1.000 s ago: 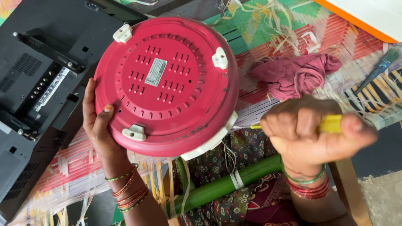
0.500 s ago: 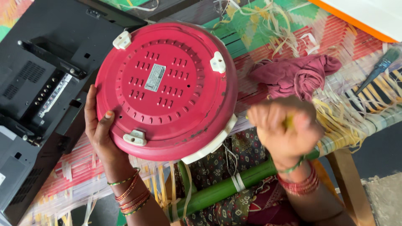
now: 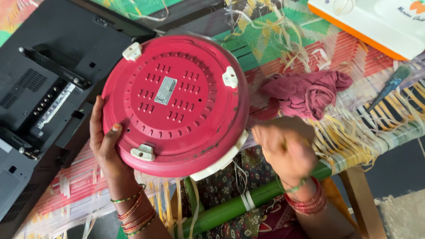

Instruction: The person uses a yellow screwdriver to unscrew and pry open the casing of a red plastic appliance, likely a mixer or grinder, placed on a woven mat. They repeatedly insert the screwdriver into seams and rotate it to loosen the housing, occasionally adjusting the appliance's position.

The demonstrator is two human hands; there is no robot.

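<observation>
Appliance: round pink plastic appliance, turned underside up, tilted toward camera; vent slots in rows, grey label at centre, four white feet, white trim along lower rim. Sits over near edge of the surface, between both hands.
Left hand: left hand spread flat against appliance's lower-left rim, thumb on the underside near a white foot, propping it up; bangles on wrist.
Right hand: right hand blurred, curled into a loose fist just right of appliance's lower rim, near but can't tell if touching; what it grips, if anything, can't tell. Red bangles on wrist.
Surface: woven plastic-strip cot surface, red/green/yellow w/ frayed strands; green round frame bar along near edge, wooden leg at near right corner.
Cloth: crumpled maroon cloth lying right of appliance, toward right edge.
Panel: black flat electronics back panel w/ ports, at left edge, partly under appliance.
Far right corner: white box w/ orange edge.
</observation>
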